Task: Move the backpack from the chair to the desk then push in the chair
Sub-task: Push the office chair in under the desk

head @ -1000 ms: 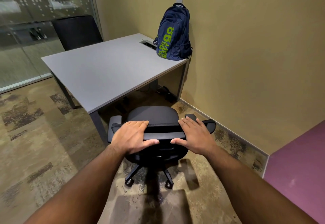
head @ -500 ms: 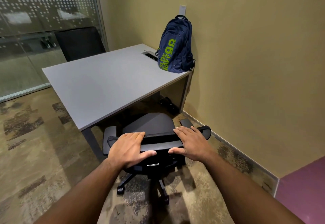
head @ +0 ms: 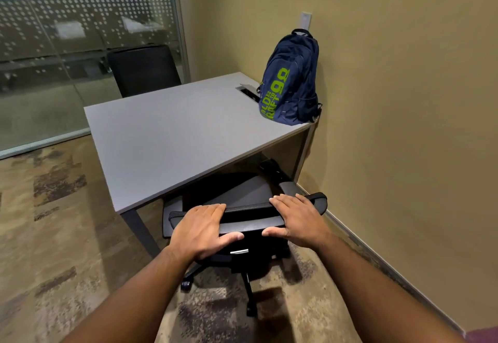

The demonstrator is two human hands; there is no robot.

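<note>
We are pressing our left hand [head: 200, 231] over the top edge of the chair [head: 237, 208] backrest, fingers draped forward and thumb hooked under the back, while our right hand [head: 297, 220] is lying flatter on the same edge, fingers spread and thumb tucked beneath. Neither hand is closing into a full fist; both are gripping the backrest loosely enough to push. The seat is sitting partly under the grey desk [head: 167, 138], with its wheeled base out on the patterned carpet [head: 54, 235]. The backpack [head: 292, 81], navy with green lettering, is standing upright on the desk's far right corner, leaning toward the tan wall [head: 390, 100], so that part of the job looks finished. A second dark chair [head: 144, 69] is standing beyond the desk by the glass partition [head: 80, 59].

What we are risking from here: the right armrest is sitting close to the desk leg [head: 304, 151] and could catch it if the chair drifts right, and a hard shove could jolt the desk and topple the backpack off its corner.
</note>
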